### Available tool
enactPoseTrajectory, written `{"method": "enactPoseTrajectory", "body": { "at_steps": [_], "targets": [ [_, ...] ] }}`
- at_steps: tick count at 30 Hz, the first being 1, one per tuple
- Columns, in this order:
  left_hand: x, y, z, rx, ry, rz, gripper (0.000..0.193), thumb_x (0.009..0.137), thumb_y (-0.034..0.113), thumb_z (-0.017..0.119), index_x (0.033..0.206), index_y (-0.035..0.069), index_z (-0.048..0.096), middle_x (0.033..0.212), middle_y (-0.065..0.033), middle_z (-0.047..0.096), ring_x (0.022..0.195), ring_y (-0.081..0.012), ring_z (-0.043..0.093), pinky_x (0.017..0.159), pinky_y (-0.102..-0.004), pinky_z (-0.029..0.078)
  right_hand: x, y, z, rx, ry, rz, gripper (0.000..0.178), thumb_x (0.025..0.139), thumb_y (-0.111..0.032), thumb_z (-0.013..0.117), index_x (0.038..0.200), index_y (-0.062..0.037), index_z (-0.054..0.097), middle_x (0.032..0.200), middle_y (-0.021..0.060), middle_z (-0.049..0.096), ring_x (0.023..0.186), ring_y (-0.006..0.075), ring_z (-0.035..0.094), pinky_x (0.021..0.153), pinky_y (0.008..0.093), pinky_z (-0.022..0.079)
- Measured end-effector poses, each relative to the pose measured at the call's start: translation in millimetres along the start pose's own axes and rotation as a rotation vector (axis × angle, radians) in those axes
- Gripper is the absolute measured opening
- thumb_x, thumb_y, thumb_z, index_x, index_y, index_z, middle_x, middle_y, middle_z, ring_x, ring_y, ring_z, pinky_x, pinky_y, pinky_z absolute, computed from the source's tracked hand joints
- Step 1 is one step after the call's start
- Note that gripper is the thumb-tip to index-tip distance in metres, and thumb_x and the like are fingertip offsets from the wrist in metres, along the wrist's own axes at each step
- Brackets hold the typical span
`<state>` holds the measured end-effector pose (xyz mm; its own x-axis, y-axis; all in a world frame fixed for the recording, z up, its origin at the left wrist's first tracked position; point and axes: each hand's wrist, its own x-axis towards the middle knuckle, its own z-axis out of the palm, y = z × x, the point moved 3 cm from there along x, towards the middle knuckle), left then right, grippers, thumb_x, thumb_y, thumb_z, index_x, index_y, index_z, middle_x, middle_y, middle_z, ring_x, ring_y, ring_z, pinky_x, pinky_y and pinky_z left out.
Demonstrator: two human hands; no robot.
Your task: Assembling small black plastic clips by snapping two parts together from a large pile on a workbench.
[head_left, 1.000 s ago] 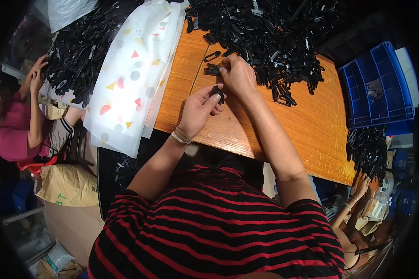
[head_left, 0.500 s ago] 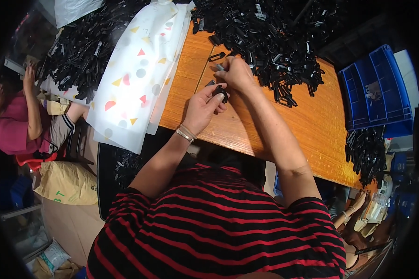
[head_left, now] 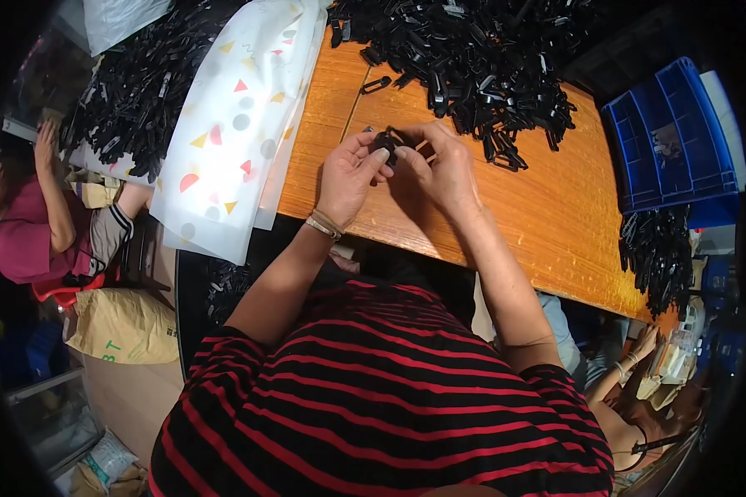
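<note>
My left hand is closed, thumb and fingers pinching a small black plastic part above the near side of the wooden table. Right beside it, my right hand is closed on another black plastic part, long and narrow. The two parts meet between my fingertips. Fingers cover much of both, so their exact shape is hidden. Beyond my hands a single loose black loop-shaped part lies on the table, just short of a big heap of black plastic parts.
Patterned white plastic sheeting hangs over the table's left edge, with another black heap past it. A blue crate stands at the right. One person in a magenta top sits left; another person's arm shows lower right.
My right hand has come back from the edge of the heap to my left hand, now with a black part in its fingers. The left hand keeps its part.
</note>
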<state>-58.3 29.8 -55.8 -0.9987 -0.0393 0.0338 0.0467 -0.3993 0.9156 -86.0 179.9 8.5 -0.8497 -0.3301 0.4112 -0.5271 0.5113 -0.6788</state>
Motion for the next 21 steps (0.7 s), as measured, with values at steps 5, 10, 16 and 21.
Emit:
{"method": "enactPoseTrajectory", "body": {
  "at_steps": [5, 10, 16, 21],
  "targets": [
    [-1.7, 1.5, 1.5, 0.01, -0.025, -0.007, 0.028, 0.093, 0.008, 0.061, 0.12, 0.001, 0.055, 0.086, -0.0026, 0.064, 0.068, -0.0078, 0.06, 0.06, -0.0189, 0.047, -8.3, -1.0, 5.2, -0.029, 0.058, -0.036, 0.019, 0.081, -0.006, 0.072, 0.098, 0.0003, 0.066, 0.089, 0.012, 0.064, 0.069, 0.0204, 0.065, 0.06, 0.0292, 0.053],
    [-1.5, 0.2, 0.4, 0.014, -0.034, 0.023, 0.029, 0.093, 0.008, 0.061, 0.121, 0.001, 0.055, 0.086, -0.0024, 0.064, 0.069, -0.0072, 0.059, 0.061, -0.0186, 0.047, -15.6, 2.3, 9.8, 0.006, 0.072, -0.017, 0.021, 0.08, -0.008, 0.074, 0.097, -0.0008, 0.066, 0.087, 0.0113, 0.063, 0.065, 0.02, 0.064, 0.057, 0.0289, 0.051],
    [-3.5, 3.3, 1.7, 0.049, -0.092, 0.022, 0.03, 0.094, 0.009, 0.06, 0.123, 0.001, 0.058, 0.089, -0.0018, 0.065, 0.071, -0.0055, 0.058, 0.063, -0.0174, 0.046, -23.1, -2.4, 11.8, 0.027, 0.11, 0.019, 0.02, 0.078, -0.008, 0.073, 0.095, -0.0017, 0.065, 0.084, 0.0145, 0.06, 0.07, 0.0296, 0.064, 0.061, 0.0368, 0.051],
    [-9.3, 3.8, 5.6, 0.14, -0.13, 0.011, 0.028, 0.096, 0.012, 0.057, 0.122, 0.002, 0.059, 0.088, -0.0003, 0.063, 0.071, -0.0033, 0.056, 0.061, -0.0156, 0.045, -37.3, -6.6, 20.7, -0.04, 0.149, -0.002, 0.03, 0.076, -0.013, 0.076, 0.101, -0.0047, 0.062, 0.086, 0.0136, 0.058, 0.072, 0.0312, 0.063, 0.061, 0.0387, 0.051]
  ]
}}
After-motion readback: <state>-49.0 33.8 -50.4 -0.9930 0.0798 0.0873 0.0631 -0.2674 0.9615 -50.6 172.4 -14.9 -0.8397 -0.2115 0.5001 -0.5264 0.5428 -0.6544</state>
